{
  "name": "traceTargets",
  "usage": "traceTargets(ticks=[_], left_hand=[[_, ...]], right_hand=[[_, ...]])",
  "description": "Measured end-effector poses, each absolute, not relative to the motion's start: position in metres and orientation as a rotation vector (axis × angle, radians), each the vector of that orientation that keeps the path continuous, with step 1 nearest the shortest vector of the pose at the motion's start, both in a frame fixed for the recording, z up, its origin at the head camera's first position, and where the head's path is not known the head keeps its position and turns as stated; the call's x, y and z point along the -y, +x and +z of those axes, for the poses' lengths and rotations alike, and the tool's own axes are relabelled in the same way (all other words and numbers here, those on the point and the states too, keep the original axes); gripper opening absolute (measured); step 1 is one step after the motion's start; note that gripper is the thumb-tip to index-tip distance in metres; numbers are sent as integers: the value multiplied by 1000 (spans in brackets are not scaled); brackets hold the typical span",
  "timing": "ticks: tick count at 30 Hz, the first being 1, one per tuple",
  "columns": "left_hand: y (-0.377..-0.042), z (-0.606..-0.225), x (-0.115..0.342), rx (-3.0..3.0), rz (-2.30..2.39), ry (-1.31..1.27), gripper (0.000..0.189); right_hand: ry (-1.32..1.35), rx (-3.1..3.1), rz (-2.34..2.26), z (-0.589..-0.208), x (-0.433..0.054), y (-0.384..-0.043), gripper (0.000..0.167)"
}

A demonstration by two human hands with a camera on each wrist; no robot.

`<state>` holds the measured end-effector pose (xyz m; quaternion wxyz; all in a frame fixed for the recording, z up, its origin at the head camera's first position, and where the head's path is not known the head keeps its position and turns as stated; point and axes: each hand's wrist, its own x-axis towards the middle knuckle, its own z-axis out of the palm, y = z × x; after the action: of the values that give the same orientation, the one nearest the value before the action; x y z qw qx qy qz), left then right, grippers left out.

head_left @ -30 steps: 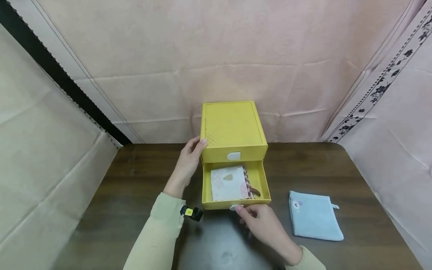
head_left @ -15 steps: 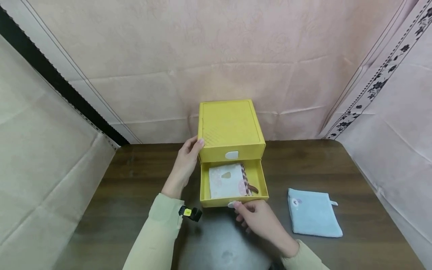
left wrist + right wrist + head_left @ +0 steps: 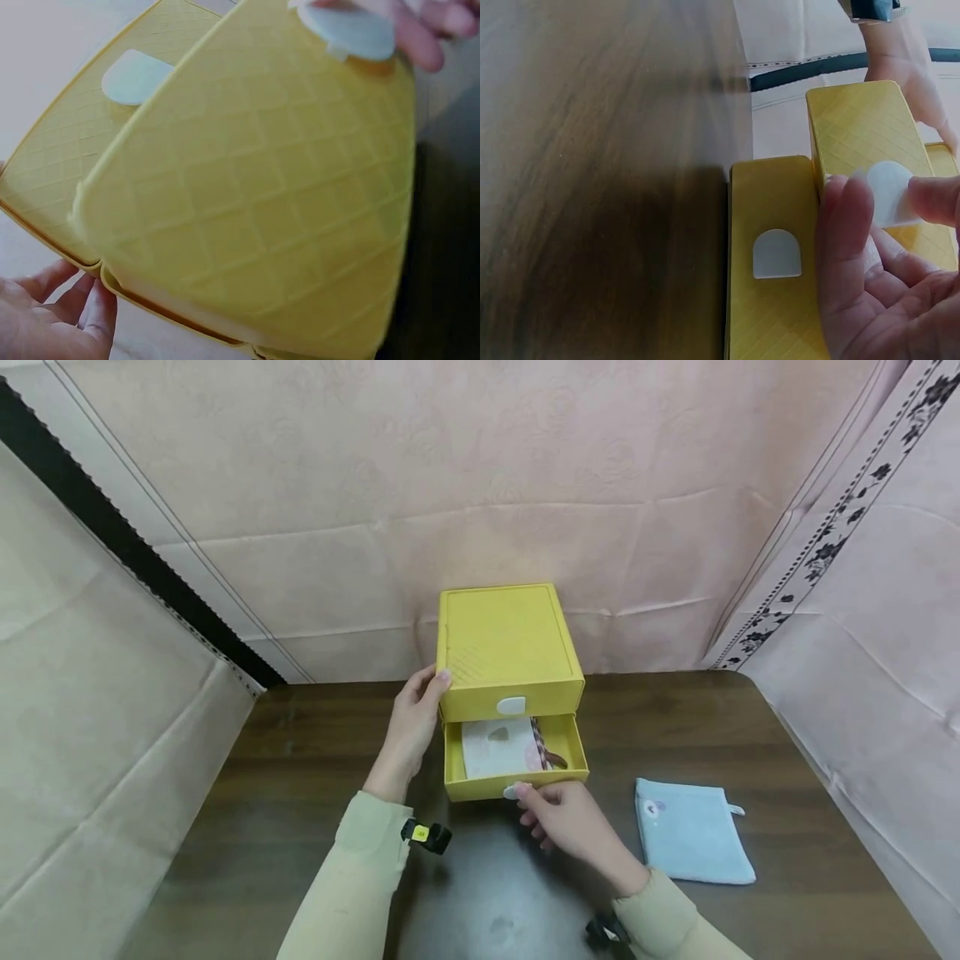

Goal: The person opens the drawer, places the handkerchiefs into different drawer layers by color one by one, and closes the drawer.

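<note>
Pale creased fabric walls (image 3: 450,460) enclose dark brown wood-grain worktop (image 3: 480,893); black fabric strip (image 3: 138,547) runs left, black-and-white floral border (image 3: 828,547) right.

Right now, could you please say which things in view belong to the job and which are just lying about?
In the job:
Yellow drawer unit, left hand touching its side
Open drawer, white tab pinched by the right hand
White flat item inside

Lying about:
Light-blue cloth, untouched on the table
</note>
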<state>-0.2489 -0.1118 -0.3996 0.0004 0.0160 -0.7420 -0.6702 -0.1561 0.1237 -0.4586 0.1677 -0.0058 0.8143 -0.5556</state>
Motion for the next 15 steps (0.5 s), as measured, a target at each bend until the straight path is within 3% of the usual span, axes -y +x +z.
traceTargets(ticks=[6, 15], left_hand=[[-248, -400, 111, 2310, -2118, 92, 59], [-251, -401, 110, 2270, -2119, 49, 65]], right_hand=[[-10, -2358, -1587, -461, -118, -167, 60], [28, -2317, -1721, -459, -112, -196, 54]])
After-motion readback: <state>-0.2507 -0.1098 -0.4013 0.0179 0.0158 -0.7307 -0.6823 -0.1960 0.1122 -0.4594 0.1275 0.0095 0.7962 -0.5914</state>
